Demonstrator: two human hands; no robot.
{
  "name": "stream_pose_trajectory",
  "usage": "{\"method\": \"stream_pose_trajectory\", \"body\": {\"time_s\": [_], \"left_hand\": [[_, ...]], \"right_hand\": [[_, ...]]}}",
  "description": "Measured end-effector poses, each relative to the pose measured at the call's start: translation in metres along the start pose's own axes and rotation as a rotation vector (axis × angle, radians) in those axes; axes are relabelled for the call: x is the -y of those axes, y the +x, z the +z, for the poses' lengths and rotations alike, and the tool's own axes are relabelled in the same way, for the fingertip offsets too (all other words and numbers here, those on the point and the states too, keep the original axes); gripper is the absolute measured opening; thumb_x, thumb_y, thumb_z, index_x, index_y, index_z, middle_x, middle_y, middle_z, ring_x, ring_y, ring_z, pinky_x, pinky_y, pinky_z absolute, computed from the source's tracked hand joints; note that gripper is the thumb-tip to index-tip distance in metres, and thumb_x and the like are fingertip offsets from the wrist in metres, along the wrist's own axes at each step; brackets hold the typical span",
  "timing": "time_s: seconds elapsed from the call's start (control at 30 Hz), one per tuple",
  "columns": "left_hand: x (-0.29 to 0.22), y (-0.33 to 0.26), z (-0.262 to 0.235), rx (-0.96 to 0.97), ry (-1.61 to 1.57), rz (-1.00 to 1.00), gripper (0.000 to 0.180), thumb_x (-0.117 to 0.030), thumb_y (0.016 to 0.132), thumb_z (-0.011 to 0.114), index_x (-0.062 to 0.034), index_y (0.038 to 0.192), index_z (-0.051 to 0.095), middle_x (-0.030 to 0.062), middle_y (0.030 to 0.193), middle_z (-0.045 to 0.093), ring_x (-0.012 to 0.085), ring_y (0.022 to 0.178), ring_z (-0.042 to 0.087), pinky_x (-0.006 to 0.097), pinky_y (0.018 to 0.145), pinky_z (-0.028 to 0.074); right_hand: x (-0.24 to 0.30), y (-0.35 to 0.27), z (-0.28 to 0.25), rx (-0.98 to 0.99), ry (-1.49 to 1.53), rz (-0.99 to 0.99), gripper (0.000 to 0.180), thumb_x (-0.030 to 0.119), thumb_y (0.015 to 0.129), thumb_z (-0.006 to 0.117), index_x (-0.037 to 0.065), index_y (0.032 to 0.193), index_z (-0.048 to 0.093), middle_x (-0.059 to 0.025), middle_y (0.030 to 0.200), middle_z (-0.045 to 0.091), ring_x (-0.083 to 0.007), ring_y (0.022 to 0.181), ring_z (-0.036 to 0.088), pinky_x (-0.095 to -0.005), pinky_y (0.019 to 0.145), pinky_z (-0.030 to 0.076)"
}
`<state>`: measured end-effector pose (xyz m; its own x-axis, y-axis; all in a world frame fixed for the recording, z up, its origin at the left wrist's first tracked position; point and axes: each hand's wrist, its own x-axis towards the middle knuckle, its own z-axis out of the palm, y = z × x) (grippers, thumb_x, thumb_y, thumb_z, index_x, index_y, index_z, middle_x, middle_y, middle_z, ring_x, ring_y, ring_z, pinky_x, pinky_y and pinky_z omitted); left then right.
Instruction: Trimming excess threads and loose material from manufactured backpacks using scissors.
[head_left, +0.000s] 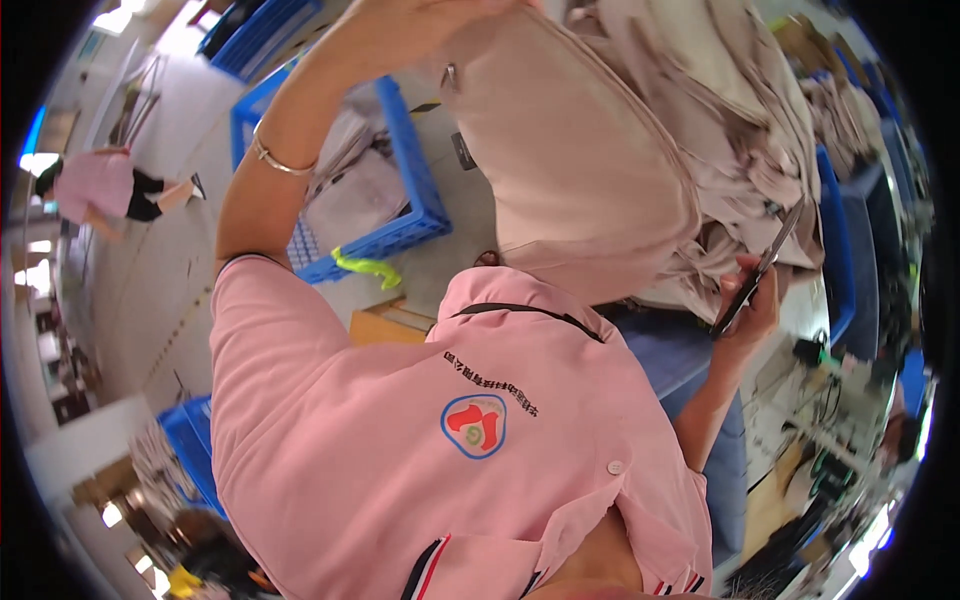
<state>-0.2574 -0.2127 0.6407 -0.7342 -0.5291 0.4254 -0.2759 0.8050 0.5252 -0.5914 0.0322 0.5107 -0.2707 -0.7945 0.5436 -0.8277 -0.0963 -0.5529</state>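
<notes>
My left hand point(425, 32) is raised at the top edge, closed on the upper part of a beige fabric bag point(580, 150), with some fingers cut off by the frame. The bag hangs in front of me, with a seam curving down its right side and a small metal zipper pull point(448, 77) near its upper left. At the right, my right hand point(752, 305) is closed round the black handle of a pair of scissors point(775, 245). Their slim metal blades point up and away, close to a heap of beige fabric pieces point(690, 60).
A blue plastic crate point(425, 190) with folded beige pieces stands on the floor at left. A yellow-green strip point(368, 267) lies at its near corner. Another blue bin point(835, 250) stands beyond the heap on the right. A person in a pink top point(95, 185) is at far left.
</notes>
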Motion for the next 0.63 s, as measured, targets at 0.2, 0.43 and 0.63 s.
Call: {"method": "stream_pose_trajectory", "body": {"time_s": [0.2, 0.43, 0.63], "left_hand": [[0.068, -0.176, -0.062, -0.367, 0.175, -0.379, 0.017, -0.009, 0.093, 0.059, -0.0019, 0.105, 0.069, 0.0019, 0.1, 0.067, 0.0105, 0.096, 0.059, 0.024, 0.086, 0.046], [0.114, -0.31, -0.089, -0.563, 0.265, -0.754, 0.019, -0.009, 0.092, 0.059, -0.001, 0.104, 0.07, 0.0064, 0.097, 0.069, 0.015, 0.092, 0.063, 0.025, 0.086, 0.046], [0.152, -0.367, -0.105, -0.617, 0.311, -0.957, 0.018, -0.01, 0.091, 0.06, -0.003, 0.102, 0.071, 0.0086, 0.101, 0.069, 0.0176, 0.096, 0.063, 0.027, 0.088, 0.046]], "right_hand": [[-0.01, -0.028, 0.055, 0.397, 0.204, 0.315, 0.03, 0.018, 0.082, 0.079, 0.0, 0.097, 0.06, -0.0088, 0.077, 0.058, -0.0192, 0.067, 0.055, -0.0295, 0.063, 0.046], [0.046, -0.024, 0.106, 0.489, 0.093, 0.172, 0.033, 0.019, 0.08, 0.081, -0.002, 0.095, 0.059, -0.0136, 0.079, 0.063, -0.0287, 0.066, 0.057, -0.0343, 0.064, 0.047], [0.078, -0.008, 0.134, 0.564, 0.032, 0.121, 0.034, 0.024, 0.082, 0.079, -0.001, 0.097, 0.061, -0.0145, 0.082, 0.065, -0.0281, 0.067, 0.059, -0.0336, 0.064, 0.047]]}}
